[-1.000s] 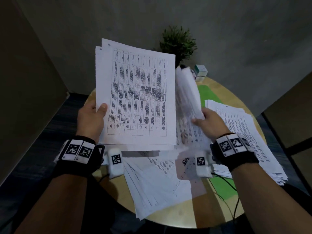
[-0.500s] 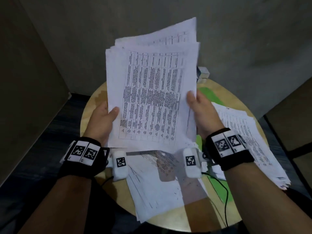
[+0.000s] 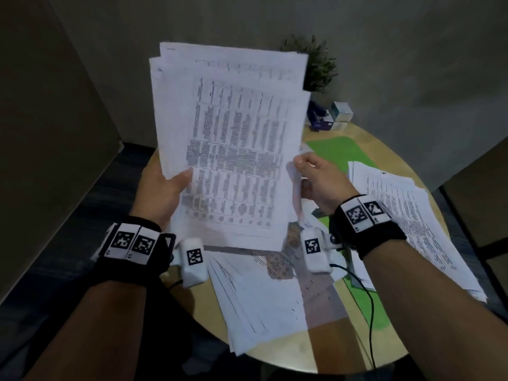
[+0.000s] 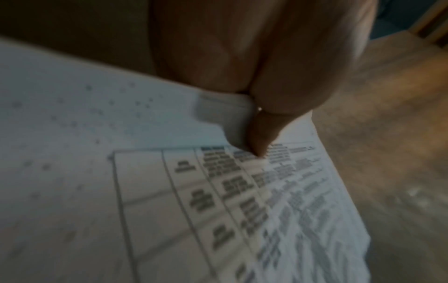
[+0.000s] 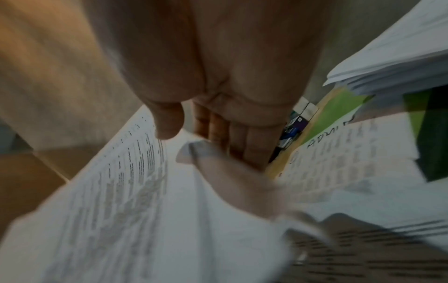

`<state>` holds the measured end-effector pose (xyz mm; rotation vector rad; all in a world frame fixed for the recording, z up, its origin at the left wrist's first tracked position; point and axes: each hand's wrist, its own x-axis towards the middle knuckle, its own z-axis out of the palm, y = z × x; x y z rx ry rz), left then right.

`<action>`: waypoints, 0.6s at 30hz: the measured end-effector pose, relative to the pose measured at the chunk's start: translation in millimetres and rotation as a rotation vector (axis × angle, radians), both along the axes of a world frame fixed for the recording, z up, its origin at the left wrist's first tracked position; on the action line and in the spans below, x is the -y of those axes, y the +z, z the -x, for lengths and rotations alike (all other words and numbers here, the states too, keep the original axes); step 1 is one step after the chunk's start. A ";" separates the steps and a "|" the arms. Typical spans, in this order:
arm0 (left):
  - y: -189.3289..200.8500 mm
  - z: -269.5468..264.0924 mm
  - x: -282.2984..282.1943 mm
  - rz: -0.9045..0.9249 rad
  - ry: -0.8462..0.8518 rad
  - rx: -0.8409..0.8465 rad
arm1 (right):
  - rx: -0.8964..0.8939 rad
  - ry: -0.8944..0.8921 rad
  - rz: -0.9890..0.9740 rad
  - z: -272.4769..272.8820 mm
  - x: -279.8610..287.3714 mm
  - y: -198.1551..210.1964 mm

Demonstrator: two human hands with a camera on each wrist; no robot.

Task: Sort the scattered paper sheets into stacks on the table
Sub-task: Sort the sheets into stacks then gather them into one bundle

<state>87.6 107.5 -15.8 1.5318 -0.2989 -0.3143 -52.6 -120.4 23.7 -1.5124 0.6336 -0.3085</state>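
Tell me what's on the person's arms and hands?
Bare forearms, no sleeves. Each wrist wears a black strap with white square-patterned black marker tags. A small white camera box with its own tag sits beside each wrist. A thin black cable trails from the right one.

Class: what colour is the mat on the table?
Bright green mat; clearest in the head view.

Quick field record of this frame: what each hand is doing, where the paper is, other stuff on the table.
left hand: grips the raised bundle of white printed table sheets at its left edge
right hand: pinches a sheet at the bundle's right edge
near pile: loose white sheets on the round wooden table
right stack: white printed sheets
far edge: green potted plant, small boxes
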 end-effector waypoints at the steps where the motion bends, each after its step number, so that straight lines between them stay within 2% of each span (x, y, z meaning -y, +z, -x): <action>1: -0.4 -1.7 -0.6 -0.030 0.063 0.021 | -0.116 -0.008 0.096 0.0 4.6 -8.2; 5: 3.2 -2.9 -2.2 -0.069 0.223 0.068 | -0.662 0.117 0.687 2.6 17.9 -44.1; 7: 5.3 -2.0 -2.5 -0.087 0.249 0.072 | -0.899 0.207 0.861 4.4 14.1 -60.3; 9: 5.2 -2.8 -2.3 -0.077 0.254 0.047 | -1.026 0.245 0.935 5.6 9.8 -71.6; 13: 2.8 -4.0 -2.4 -0.066 0.240 0.011 | -1.034 0.229 0.925 4.7 13.2 -76.2; 16: 3.9 -3.6 -1.5 -0.053 0.226 0.010 | -0.921 0.183 0.881 8.4 17.4 -71.3; 18: 4.1 -4.3 -1.3 -0.050 0.220 0.002 | -0.829 0.140 0.922 11.5 21.9 -70.2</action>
